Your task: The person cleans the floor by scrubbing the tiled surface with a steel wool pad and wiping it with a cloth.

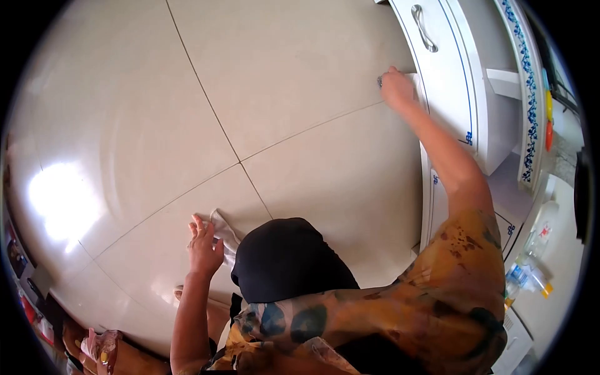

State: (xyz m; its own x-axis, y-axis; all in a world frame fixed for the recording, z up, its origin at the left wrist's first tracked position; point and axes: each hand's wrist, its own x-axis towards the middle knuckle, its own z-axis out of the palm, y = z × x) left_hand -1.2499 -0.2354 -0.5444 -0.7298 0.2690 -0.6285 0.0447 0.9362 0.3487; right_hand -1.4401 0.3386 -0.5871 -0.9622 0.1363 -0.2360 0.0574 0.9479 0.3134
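Note:
My left hand point(205, 247) is low over the floor beside my dark-clad knee point(284, 259), its fingers stretched out and apart. A whitish cloth-like piece point(226, 236) shows between that hand and the knee; whether the hand touches it, I cannot tell. My right arm reaches out to the foot of a white cabinet point(447, 75). There my right hand point(397, 89) is closed, close to the floor. A small dark grey thing point(380, 81) shows at its fingers, too small to name. Something white point(412, 80) lies behind this hand, partly hidden.
Glossy beige floor tiles point(300, 75) spread ahead. Along the right runs the cabinet, with a silver handle point(424, 29) and blue trim. Bottles point(528, 275) stand on a surface at lower right. At lower left are a brown piece point(134, 353) and pinkish wrapping point(100, 344).

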